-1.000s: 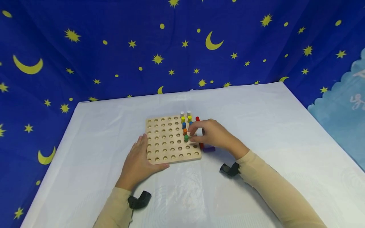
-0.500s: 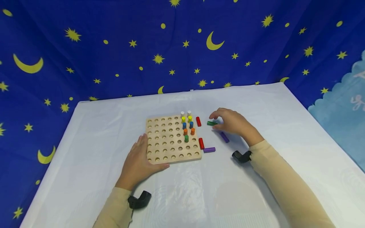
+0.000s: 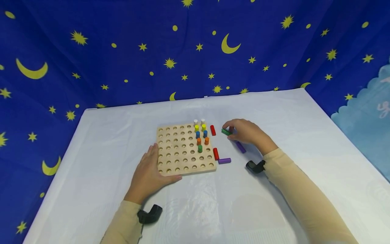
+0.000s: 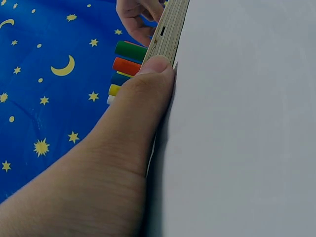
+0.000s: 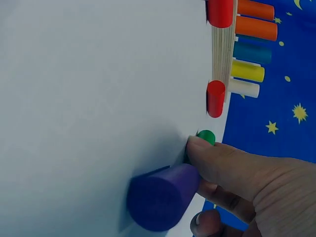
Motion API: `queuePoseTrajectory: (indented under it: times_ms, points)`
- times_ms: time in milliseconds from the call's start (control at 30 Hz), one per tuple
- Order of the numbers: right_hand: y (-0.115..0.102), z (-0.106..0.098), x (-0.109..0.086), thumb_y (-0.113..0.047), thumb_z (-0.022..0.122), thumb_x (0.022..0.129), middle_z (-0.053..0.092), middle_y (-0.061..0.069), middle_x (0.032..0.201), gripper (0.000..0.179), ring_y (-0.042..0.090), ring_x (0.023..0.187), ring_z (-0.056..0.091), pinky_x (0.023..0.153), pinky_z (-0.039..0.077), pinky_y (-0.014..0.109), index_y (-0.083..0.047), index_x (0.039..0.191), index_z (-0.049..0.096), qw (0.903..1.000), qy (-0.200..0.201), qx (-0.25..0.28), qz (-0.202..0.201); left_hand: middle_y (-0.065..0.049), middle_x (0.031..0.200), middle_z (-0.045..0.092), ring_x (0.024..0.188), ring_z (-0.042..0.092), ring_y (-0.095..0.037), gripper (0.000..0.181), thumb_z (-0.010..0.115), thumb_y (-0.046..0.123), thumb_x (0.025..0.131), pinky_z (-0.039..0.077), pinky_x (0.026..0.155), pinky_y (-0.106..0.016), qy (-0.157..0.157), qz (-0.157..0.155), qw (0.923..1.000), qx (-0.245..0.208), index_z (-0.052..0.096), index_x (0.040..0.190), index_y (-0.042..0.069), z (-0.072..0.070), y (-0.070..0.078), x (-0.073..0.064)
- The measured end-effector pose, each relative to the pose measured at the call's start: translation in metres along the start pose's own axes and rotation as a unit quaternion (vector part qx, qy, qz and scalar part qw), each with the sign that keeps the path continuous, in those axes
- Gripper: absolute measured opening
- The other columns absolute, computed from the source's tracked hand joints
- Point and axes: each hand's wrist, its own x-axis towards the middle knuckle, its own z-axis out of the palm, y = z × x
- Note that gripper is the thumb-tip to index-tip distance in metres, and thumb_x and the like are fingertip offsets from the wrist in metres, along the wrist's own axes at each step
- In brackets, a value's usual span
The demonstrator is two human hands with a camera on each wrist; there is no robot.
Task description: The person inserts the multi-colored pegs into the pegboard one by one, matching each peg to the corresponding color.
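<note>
My left hand (image 3: 147, 169) rests at the left front corner of a wooden pegboard (image 3: 180, 156), fingers along its left side and straight thumb on its front edge. To the right of the board, my right hand (image 3: 246, 131) pinches a green peg (image 3: 226, 131) between thumb and finger, low over the table. In the right wrist view the thumb covers much of that green peg (image 5: 206, 137). Pairs of white, yellow, blue and orange pegs (image 3: 207, 140) stand upright in the two columns toward the board's right. One green peg (image 3: 200, 148) stands in front of the left orange one.
Two red pegs (image 3: 213, 130) lie by the board's right edge. One purple peg (image 3: 224, 161) lies near its front right corner, another purple peg (image 3: 240, 147) just below my right hand. A starry blue cloth (image 3: 131, 51) hangs behind the white table (image 3: 198, 210).
My right hand has left the board, moved right to the lying green peg, and now pinches it. The second orange peg came into view as the hand withdrew. My left hand stays put.
</note>
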Motion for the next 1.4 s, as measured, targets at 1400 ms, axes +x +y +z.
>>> queuePoseTrajectory:
  times_ms: [1400]
  points:
    - [-0.022, 0.014, -0.024, -0.019, 0.081, 0.084, 0.073, -0.004, 0.097, 0.029, 0.017, 0.072, 0.055, 0.063, 0.048, 0.030, -0.020, 0.108, 0.065, 0.9813, 0.052, 0.156, -0.100, -0.014, 0.167, 0.012, 0.155, 0.012, -0.032, 0.149, 0.070, 0.088, 0.054, 0.015, 0.127, -0.049, -0.002, -0.003, 1.0000, 0.001, 0.003, 0.160, 0.008, 0.000, 0.002, 0.000]
